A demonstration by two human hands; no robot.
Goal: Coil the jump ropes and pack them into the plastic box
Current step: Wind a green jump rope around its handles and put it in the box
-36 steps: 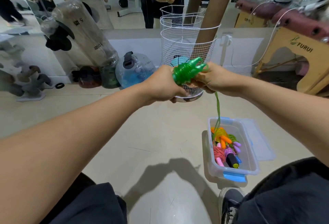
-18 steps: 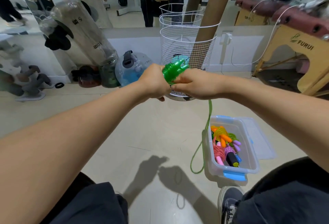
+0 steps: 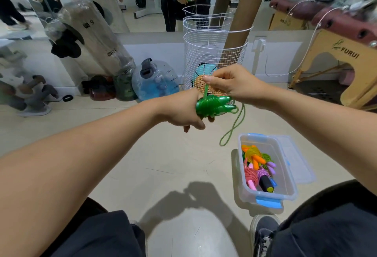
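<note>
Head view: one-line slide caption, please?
Left hand grips green jump rope handles; right hand pinches its cord above clear plastic box.

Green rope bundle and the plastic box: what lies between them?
Head view: only the green rope's loose loop hangs from the bundle held by the left hand, ending short of the plastic box; below it, bare floor.

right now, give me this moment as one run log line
left hand: grips green jump rope bundle | right hand: pinches its cord, wrapping | loose loop hanging | plastic box: open, holds coiled ropes
</note>
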